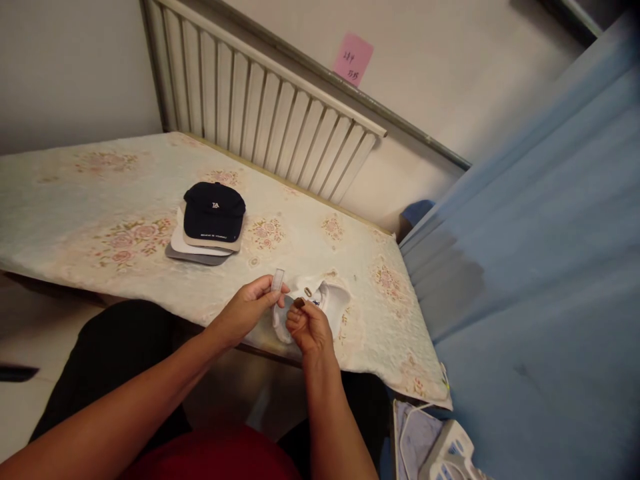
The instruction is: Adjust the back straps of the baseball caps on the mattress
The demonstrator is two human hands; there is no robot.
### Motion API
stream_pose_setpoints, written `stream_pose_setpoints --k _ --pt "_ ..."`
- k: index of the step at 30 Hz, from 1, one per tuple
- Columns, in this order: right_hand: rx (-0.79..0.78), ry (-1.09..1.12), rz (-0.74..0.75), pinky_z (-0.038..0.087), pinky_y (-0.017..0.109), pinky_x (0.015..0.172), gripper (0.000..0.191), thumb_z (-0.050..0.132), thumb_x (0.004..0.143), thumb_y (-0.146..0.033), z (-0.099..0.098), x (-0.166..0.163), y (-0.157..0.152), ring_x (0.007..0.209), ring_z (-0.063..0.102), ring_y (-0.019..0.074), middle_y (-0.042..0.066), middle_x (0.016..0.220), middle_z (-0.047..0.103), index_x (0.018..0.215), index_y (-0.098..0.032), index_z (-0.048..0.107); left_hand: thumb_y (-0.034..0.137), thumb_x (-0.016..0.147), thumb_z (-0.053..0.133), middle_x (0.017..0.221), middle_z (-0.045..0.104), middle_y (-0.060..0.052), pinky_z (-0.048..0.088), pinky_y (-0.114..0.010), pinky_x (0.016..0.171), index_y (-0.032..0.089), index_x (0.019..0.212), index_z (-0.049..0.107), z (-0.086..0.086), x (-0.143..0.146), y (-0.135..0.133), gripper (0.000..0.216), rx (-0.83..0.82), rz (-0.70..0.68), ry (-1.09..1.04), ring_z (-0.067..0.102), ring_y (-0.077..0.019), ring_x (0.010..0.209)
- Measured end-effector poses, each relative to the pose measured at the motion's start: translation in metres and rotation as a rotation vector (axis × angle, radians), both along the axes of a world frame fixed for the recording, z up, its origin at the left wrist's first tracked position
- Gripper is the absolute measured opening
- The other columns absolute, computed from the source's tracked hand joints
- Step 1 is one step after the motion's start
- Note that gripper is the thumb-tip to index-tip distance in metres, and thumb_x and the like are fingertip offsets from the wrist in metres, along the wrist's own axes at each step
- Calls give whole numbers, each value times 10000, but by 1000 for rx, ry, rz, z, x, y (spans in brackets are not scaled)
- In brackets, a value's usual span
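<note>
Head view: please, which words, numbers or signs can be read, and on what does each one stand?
Pink paper, handwritten: "2", an unclear mark, "4"; the line below is too blurred.
Dark cap, front: "A", joined to what may be "L" or "T".
Same cap, brim: perhaps "BELIEVE"; the rest is too small.
White cap: small blue mark, unreadable.

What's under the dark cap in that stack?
Under the dark cap, a beige brim, a white brim and a grey brim poke out. Most of what lies beneath is covered and can't be seen.
</note>
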State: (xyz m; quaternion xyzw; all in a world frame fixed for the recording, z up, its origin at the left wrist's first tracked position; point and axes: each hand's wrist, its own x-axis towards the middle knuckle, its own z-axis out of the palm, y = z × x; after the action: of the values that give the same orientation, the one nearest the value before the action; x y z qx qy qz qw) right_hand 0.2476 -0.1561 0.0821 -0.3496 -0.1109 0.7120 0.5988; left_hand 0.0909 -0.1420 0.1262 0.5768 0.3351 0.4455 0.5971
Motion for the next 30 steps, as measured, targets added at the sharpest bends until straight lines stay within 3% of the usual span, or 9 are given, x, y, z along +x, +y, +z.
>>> stream_pose_setpoints --k 3,7,14,19,30 --pt "-32 25 12 243 127 378 207 679 602 -108 1 0 0 424 338 27 -65 534 455 659 -157 486 427 866 471 631 498 59 372 -242 589 182 934 573 -7 3 -3 274 -84 -58 22 455 -107 552" --pt "-34 52 26 236 119 375 196 665 615 -103 5 0 1 422 339 26 -66 529 448 668 -158 484 444 850 450 570 491 64 294 -227 472 193 792 518 -25 9 -6 267 -117 -77 193 381 -94 452" --pt "-83 31 18 237 122 370 185 638 659 -101 6 1 2 405 307 29 -87 494 375 636 -165 466 396 838 449 544 476 61 273 -221 459 208 677 472 -44 14 -9 247 -63 -20 321 372 -103 466" --pt "-95 68 23 241 118 367 151 619 653 -90 5 1 3 409 304 30 -77 501 388 632 -158 486 401 841 453 553 466 61 267 -216 470 204 702 494 -52 13 -9 245 -41 -9 310 361 -106 493" --pt "-96 69 26 235 121 366 147 608 658 -97 6 1 2 403 285 29 -81 492 381 624 -161 480 442 823 477 553 433 69 243 -209 448 194 796 544 -54 13 -8 259 -114 -37 261 337 -97 469"
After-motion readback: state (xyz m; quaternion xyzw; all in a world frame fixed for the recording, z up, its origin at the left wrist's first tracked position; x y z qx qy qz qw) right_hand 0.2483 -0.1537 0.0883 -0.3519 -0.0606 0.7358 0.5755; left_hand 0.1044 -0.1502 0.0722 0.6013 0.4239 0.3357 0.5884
